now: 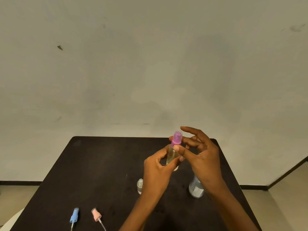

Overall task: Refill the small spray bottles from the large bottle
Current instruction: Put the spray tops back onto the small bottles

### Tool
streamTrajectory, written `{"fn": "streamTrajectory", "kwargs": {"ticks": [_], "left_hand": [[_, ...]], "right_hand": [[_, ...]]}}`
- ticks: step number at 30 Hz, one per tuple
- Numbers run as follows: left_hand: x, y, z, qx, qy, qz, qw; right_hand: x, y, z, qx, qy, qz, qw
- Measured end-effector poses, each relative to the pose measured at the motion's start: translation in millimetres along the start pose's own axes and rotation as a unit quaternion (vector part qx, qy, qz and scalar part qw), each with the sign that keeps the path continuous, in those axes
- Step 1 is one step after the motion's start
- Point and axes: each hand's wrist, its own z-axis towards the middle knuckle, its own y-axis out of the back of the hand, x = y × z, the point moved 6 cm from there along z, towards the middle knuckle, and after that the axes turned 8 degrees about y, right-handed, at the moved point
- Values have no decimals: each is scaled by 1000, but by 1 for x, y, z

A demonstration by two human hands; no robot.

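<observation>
A small clear spray bottle [171,155] with a purple spray head [176,140] and pale liquid inside is held upright above the dark table [103,165]. My left hand [158,170] grips its body. My right hand [200,152] pinches the base of the purple head with thumb and a finger, the other fingers spread. Behind my left wrist an uncapped small clear bottle [140,185] stands on the table. The large clear bottle [196,188] stands partly hidden behind my right forearm.
Two loose spray heads with dip tubes lie near the table's front left: a blue spray head [74,215] and a pink spray head [96,215]. A plain wall rises behind the table; floor shows on both sides.
</observation>
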Motion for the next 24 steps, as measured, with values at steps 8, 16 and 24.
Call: {"fn": "streamTrajectory", "kwargs": {"ticks": [8,16,24], "left_hand": [[9,-5,6,40,10,10,999],[103,16,2,62,187,121,973],[161,55,-31,-21,205,144,968]], "right_hand": [[-10,1,1,-4,-24,-8,1000],[-123,0,-8,16,-118,-72,990],[-226,-2,-50,88,-194,-244,946]]}}
